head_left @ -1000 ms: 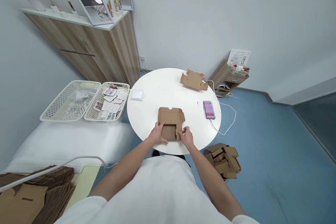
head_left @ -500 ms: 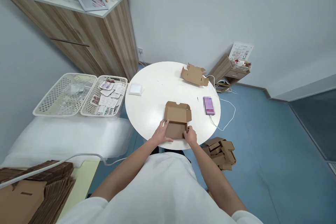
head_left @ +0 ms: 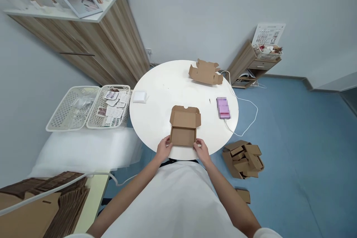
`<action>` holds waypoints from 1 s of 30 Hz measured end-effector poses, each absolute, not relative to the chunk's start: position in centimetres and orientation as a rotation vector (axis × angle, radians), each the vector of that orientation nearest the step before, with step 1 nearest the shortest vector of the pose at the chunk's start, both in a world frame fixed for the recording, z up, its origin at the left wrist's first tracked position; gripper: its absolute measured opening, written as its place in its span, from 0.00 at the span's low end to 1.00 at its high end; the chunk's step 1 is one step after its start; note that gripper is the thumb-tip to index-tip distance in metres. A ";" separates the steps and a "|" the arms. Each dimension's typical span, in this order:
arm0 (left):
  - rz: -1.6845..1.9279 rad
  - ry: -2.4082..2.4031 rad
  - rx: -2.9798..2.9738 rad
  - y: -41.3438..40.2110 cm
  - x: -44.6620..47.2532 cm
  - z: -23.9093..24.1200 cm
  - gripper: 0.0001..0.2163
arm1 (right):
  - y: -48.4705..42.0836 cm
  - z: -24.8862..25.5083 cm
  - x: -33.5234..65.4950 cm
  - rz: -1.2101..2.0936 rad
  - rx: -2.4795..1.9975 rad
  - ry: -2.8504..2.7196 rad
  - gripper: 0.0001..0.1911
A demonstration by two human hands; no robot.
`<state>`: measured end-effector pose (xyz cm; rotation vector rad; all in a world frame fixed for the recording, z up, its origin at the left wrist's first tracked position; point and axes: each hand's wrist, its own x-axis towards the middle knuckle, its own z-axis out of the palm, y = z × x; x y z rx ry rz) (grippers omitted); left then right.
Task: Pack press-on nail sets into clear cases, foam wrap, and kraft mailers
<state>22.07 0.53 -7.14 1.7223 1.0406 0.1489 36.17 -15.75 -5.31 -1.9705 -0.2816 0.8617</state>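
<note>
A small brown cardboard box (head_left: 183,136) lies near the front edge of the round white table (head_left: 156,119), its lid folded back away from me. Bare cardboard shows inside it. My left hand (head_left: 164,148) grips the box's front left corner, with the fingers along its side wall. At the opposite front corner, my right hand (head_left: 202,149) pinches the right wall between thumb and fingers. Farther back on the table rests a partly folded cardboard blank (head_left: 206,72).
A purple pixelated object (head_left: 223,108) with a white cable is at right, a white stack (head_left: 140,97) at left. Baskets (head_left: 111,124) hold cards and clear packets. Folded boxes fill a carton (head_left: 242,160) on the floor; flat cardboard (head_left: 67,208) is stacked at lower left.
My left hand has moved from the box's inner left side down to its front left corner. The side and front walls now stand squarer. The camera view has shifted slightly.
</note>
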 end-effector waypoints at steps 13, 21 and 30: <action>0.164 1.051 1.675 -0.1 27.3 -5.8 0.26 | -15.0 -6.4 41.1 0.828 -1.824 -0.289 0.23; 0.128 1.092 1.679 -0.7 27.7 -5.7 0.30 | -14.9 -6.4 42.0 0.895 -1.710 -0.270 0.24; 0.172 1.099 1.538 -0.8 27.4 -6.2 0.32 | -15.5 -6.9 41.6 0.898 -1.668 -0.229 0.25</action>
